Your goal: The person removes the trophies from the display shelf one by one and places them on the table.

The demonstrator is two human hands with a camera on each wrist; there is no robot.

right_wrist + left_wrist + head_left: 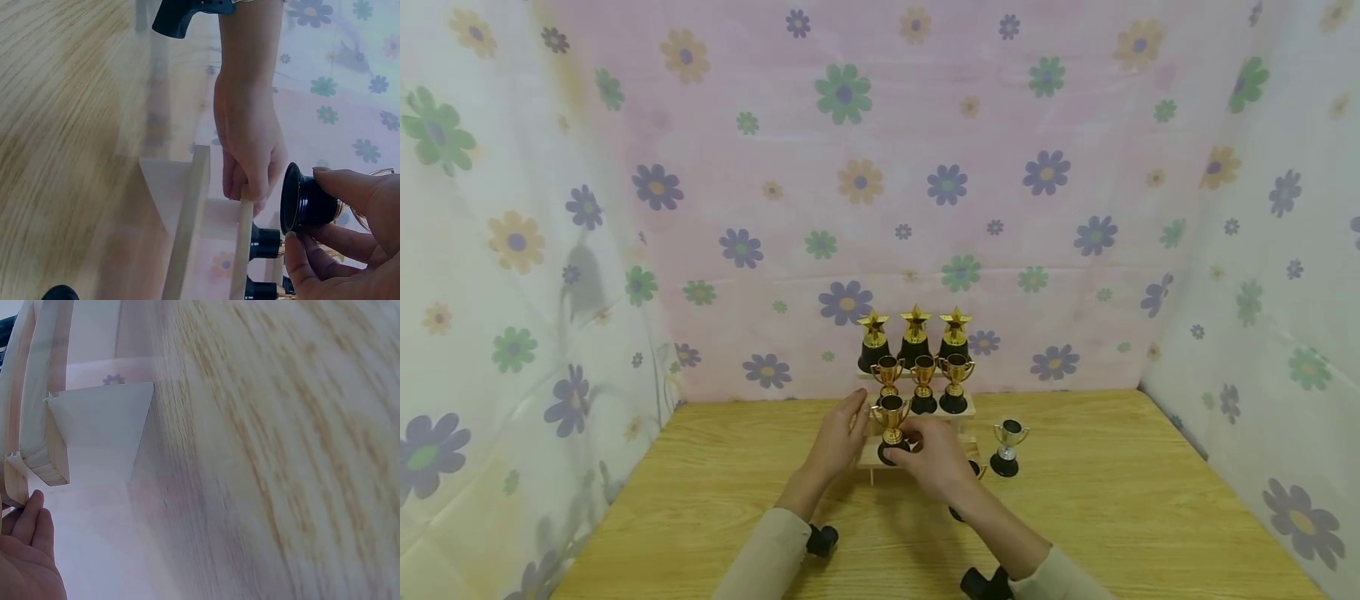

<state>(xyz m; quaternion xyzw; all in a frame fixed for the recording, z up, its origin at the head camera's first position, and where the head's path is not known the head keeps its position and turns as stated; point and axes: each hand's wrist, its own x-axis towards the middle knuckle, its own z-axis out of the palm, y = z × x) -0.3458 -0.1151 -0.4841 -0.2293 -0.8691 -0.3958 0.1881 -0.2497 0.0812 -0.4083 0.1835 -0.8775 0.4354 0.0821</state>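
My right hand (938,454) pinches a small gold trophy cup (891,412) by its black base, upright over the lowest step of a pale wooden tiered stand (868,455). In the right wrist view the black base (312,201) sits between thumb and fingers, apart from the boards. My left hand (833,440) holds the stand's left side, its fingers around the end of a middle board (242,250). The left wrist view shows its fingertips (36,503) at that board end. Several gold cups (955,372) fill the middle step, and star trophies (916,333) line the top.
A silver cup (1011,442) with a black base stands on the wooden table (715,492) right of the stand. Another cup (974,468) is mostly hidden behind my right wrist. Flower-patterned cloth (805,175) hangs behind and at both sides.
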